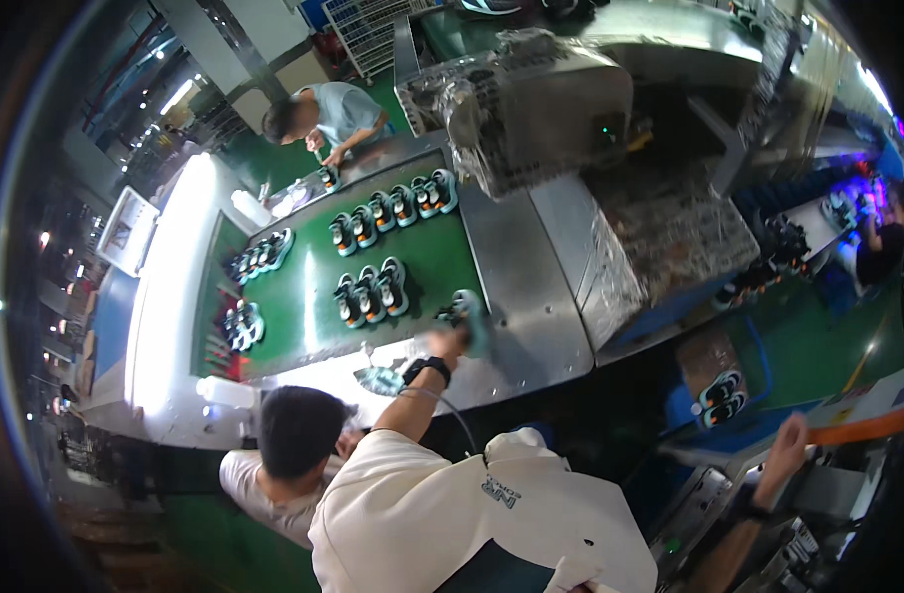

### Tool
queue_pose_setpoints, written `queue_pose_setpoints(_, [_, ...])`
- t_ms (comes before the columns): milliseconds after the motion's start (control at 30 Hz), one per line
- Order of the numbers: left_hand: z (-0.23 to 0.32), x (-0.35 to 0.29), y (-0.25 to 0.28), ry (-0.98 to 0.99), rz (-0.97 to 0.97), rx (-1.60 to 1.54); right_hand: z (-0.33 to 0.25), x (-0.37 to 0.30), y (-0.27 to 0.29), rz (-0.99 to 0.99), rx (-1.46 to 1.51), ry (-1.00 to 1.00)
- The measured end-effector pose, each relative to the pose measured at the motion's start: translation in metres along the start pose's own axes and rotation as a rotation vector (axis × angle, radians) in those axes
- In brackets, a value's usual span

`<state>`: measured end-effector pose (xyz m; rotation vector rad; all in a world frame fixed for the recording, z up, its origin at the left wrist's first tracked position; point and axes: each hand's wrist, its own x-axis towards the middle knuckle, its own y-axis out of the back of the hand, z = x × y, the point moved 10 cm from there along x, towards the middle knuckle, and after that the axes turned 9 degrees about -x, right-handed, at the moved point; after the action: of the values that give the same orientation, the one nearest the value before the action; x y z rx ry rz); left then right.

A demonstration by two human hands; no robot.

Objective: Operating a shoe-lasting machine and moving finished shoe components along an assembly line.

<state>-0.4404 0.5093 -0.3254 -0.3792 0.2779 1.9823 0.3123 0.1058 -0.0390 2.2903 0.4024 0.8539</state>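
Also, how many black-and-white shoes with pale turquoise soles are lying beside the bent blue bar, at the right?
2: the upper shoe and, just below it in the picture, the lower shoe. Any others underneath would be hidden.

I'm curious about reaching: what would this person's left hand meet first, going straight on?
Likely the shoe right before the left hand; blur and unclear depth hide whether they touch.

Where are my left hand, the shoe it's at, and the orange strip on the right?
Left hand (448, 344): head view, on the blurred back of the hand.
Shoe (475, 328): head view, on its pale teal side.
Orange strip (860, 428): head view, around the middle of its length.
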Motion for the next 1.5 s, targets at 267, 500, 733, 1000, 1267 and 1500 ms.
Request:
queue_pose_setpoints(267, [0.048,0.151,0.051,-0.294,0.301,0.442,-0.597,0.221,-0.154,-0.252,-0.028,0.878])
queue_pose_setpoints(500, [0.04,0.174,0.028,-0.207,0.352,0.617,-0.87,0.276,-0.371,-0.366,-0.387,1.281])
queue_pose_setpoints(733, [0.062,0.177,-0.006,-0.443,0.309,0.526,-0.862,0.257,-0.396,-1.06,-0.17,0.831])
queue_pose_setpoints(1000, [0.114,0.148,-0.036,-0.545,0.182,0.651,-0.794,0.184,-0.205,-0.158,0.087,1.014])
queue_pose_setpoints(1267, [0.21,-0.216,-0.249,0.341,-1.53,-0.394,-0.587,0.081,-0.058,0.083,-0.115,1.058])
queue_pose_setpoints(1500, [0.258,-0.498,-0.274,1.281,-2.214,-0.295,-0.432,-0.022,0.035,-0.003,-0.492,0.756])
